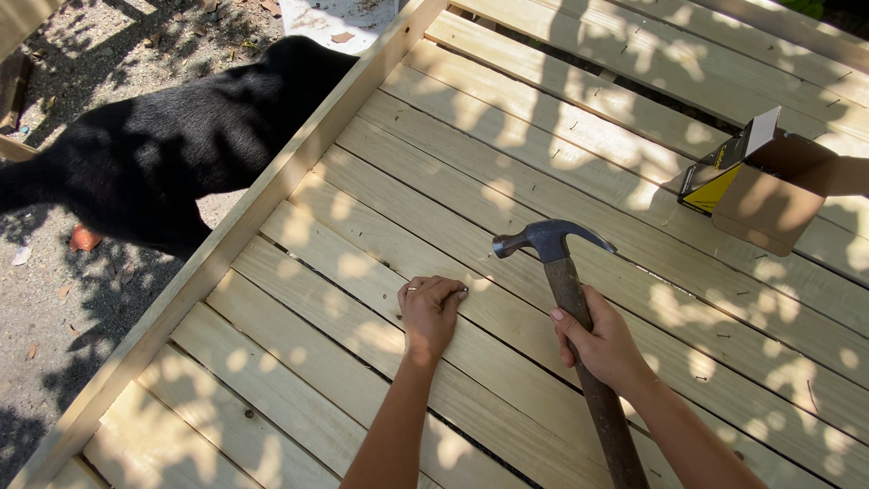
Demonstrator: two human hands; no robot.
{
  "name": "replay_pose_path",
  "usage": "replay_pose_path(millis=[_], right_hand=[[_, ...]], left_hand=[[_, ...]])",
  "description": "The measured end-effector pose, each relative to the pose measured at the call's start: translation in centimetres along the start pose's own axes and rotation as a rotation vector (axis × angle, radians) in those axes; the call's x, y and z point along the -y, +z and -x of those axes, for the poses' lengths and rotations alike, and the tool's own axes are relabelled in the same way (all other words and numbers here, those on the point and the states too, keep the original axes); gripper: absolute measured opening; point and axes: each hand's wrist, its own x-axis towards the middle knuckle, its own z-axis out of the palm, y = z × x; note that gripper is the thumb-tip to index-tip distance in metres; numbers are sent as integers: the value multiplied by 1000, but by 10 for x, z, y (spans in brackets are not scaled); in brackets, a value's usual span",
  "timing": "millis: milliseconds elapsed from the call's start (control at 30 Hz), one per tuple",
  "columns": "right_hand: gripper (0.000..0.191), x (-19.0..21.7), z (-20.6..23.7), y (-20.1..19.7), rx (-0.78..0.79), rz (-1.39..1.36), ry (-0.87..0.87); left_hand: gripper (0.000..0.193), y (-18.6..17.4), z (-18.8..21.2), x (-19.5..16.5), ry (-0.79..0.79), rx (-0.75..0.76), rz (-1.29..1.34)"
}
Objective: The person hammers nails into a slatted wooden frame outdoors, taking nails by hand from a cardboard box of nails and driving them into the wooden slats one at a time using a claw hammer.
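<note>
While left hand (429,312) pinches small nail (460,292) against plank (362,272), fingertips sit just beside strike spot. Right hand (605,346) wrapped tight round hammer (570,290) handle, gripping high, head raised above and right of nail, near it, not touching. Risk: glancing blow onto fingers, or nail bending, judged from close fingers and dappled shade hiding nail. Open cardboard box (760,181) well apart to right. Black dog (172,149) beside frame rail (226,244), left; could jostle.

Open brown cardboard box (765,195) with yellow-black label, upper right on the planks (507,145)
</note>
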Motion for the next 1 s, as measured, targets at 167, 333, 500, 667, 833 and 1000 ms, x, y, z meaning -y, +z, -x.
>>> replay_pose_path(millis=[167, 333, 500, 667, 833, 1000], right_hand=[[28, 4, 4, 8, 18, 442, -68], [34, 9, 16, 22, 27, 715, -195], [33, 10, 20, 38, 56, 812, -286], [31, 9, 21, 39, 56, 789, -229], [30, 6, 22, 40, 84, 810, -169], [32, 10, 22, 36, 11, 721, -150]], left_hand=[[9, 2, 0, 2, -47, -27, 13], [10, 3, 0, 7, 32, -51, 2], [11, 4, 0, 10, 40, -53, -7], [11, 4, 1, 9, -5, -16, -27], [12, 5, 1, 10, 14, -27, -41], [11, 5, -2, 12, -19, -1, 4]])
